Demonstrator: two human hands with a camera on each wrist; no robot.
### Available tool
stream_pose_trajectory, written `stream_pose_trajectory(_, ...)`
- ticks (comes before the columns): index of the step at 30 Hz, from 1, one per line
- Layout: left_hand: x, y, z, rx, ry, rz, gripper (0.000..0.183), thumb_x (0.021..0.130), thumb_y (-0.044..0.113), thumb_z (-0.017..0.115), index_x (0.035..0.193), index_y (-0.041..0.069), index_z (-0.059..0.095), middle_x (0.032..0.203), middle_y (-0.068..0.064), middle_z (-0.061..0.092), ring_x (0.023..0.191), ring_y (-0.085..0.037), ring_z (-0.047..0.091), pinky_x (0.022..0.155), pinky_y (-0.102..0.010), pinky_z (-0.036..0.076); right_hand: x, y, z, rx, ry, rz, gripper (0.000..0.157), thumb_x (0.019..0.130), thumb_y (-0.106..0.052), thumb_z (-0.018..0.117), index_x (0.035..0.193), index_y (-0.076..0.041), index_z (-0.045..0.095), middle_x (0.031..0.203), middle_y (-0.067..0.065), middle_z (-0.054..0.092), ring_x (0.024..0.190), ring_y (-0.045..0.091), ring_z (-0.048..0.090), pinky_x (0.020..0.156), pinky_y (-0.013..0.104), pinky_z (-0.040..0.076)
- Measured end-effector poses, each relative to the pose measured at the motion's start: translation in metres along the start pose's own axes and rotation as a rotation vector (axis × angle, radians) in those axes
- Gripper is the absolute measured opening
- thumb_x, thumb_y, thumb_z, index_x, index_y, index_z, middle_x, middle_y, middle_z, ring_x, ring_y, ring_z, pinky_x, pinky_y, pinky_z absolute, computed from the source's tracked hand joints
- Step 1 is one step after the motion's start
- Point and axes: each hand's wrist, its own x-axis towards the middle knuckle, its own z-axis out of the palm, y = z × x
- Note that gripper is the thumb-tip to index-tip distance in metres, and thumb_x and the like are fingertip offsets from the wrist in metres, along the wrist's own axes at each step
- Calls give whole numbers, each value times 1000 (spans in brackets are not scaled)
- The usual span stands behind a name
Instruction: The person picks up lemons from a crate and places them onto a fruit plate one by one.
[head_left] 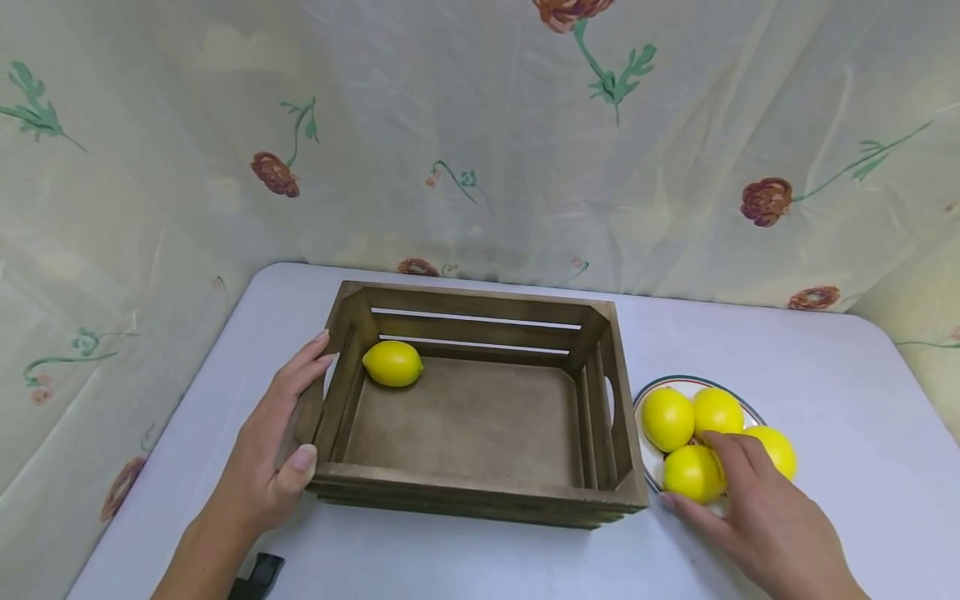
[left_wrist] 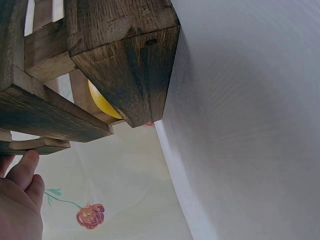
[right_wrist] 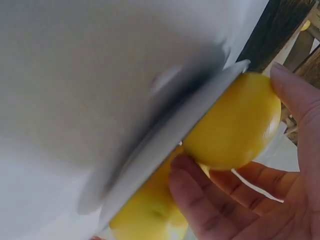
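Observation:
A brown slatted wooden crate (head_left: 480,477) stands on the table, with one yellow lemon (head_left: 392,364) in its back left corner. My left hand (head_left: 262,442) rests against the crate's left end, fingers fairly straight along it and the thumb near the front corner. To the crate's right, a white plate (head_left: 652,457) with a striped rim bears several lemons. My right hand (head_left: 772,508) pinches the front lemon (right_wrist: 232,125) between thumb and fingers. Seen from the right wrist, this lemon is still at the plate's edge; other lemons (right_wrist: 150,212) lie behind the fingertips.
A white cloth covers the table (head_left: 847,375). Flower-printed curtain (head_left: 480,167) hangs behind it and at both sides. The plate sits close beside the crate's right wall. A black strap (head_left: 258,577) shows near my left wrist.

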Motion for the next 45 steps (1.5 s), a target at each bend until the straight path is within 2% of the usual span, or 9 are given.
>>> stream_pose_trajectory(6, -1, 0, -1, 6, 1, -1, 74, 107, 51, 40, 149, -9, 45, 160, -26, 40, 150, -35, 37, 123, -33, 26, 2, -3, -10, -59, 76, -45, 85, 75, -54, 91, 131, 1, 58, 116, 23, 59, 88, 35, 62, 64, 58, 59)
stream_pose_trajectory(10, -2, 1, -1, 14, -1, -6, 74, 106, 51, 40, 150, -8, 45, 161, -26, 39, 151, -35, 36, 123, -33, 25, 5, -10, -21, -65, 133, -90, 75, 75, -46, 92, 126, -1, 61, 117, 23, 64, 95, 38, 64, 70, 60, 59)
stream_pose_trajectory(15, -3, 0, -2, 19, -3, -8, 74, 106, 51, 40, 150, -8, 45, 161, -25, 39, 151, -35, 36, 123, -33, 25, 12, -22, -43, -45, 145, -117, 71, 79, -44, 90, 129, -3, 61, 125, 22, 65, 105, 42, 64, 79, 64, 57)
stream_pose_trajectory(17, -3, 0, -1, 18, -3, -7, 73, 106, 51, 40, 150, -8, 45, 161, -25, 39, 151, -35, 36, 123, -33, 25, 15, -28, -51, -34, 169, -157, 70, 79, -42, 90, 131, -6, 62, 127, 19, 65, 107, 40, 64, 78, 63, 57)
stream_pose_trajectory(22, -4, 1, -1, 20, -8, -19, 74, 106, 52, 40, 151, -7, 44, 162, -24, 39, 151, -35, 36, 123, -33, 24, 26, -40, -68, -31, 249, -328, 67, 77, -37, 90, 133, -10, 64, 129, 12, 66, 111, 33, 64, 71, 57, 60)
stream_pose_trajectory(28, -5, 2, 0, 27, -17, -36, 74, 106, 52, 40, 152, -5, 45, 163, -22, 39, 151, -34, 37, 124, -33, 24, 41, -60, -83, -59, 241, -431, 67, 84, -49, 83, 137, -12, 64, 135, 6, 65, 118, 28, 61, 69, 51, 60)
stream_pose_trajectory(36, -4, 2, 0, 34, -16, -31, 76, 106, 55, 39, 152, -5, 44, 163, -22, 38, 151, -35, 36, 124, -33, 24, 60, -93, -102, -87, 216, -563, 88, 84, -72, 73, 146, -11, 57, 136, 10, 65, 119, 30, 63, 68, 49, 61)
stream_pose_trajectory(39, -4, 2, 0, 35, -17, -34, 76, 106, 55, 39, 152, -4, 44, 163, -21, 38, 151, -34, 36, 124, -33, 24, 68, -106, -107, -105, 195, -631, 91, 84, -72, 72, 148, -10, 54, 138, 11, 64, 121, 31, 63, 71, 48, 62)
stream_pose_trajectory(45, -4, 1, -1, 43, -22, -41, 74, 106, 54, 39, 153, -3, 44, 164, -20, 37, 151, -34, 36, 124, -33, 23, 88, -136, -113, -154, 148, -795, 91, 82, -60, 83, 150, -7, 52, 143, 11, 59, 126, 31, 61, 91, 47, 58)
